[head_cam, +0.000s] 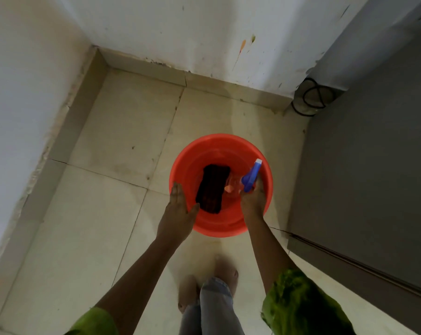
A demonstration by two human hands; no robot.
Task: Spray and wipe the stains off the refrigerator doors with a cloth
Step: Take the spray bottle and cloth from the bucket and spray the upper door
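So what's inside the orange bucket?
Inside the orange bucket: a dark cloth and a spray bottle, gripped by the right hand. The bottle's lower part is hidden.

I see a round orange plastic bucket (219,223) standing on a floor of large pale beige tiles (122,122), close to a room corner. Two white painted walls (170,27) meet there, with a beige tile skirting (204,81) along their base, chipped in places. The far wall carries an orange streak and a green smear (246,44) plus small dark specks. In the right corner I make out a loop of black cable (310,97) on the floor.
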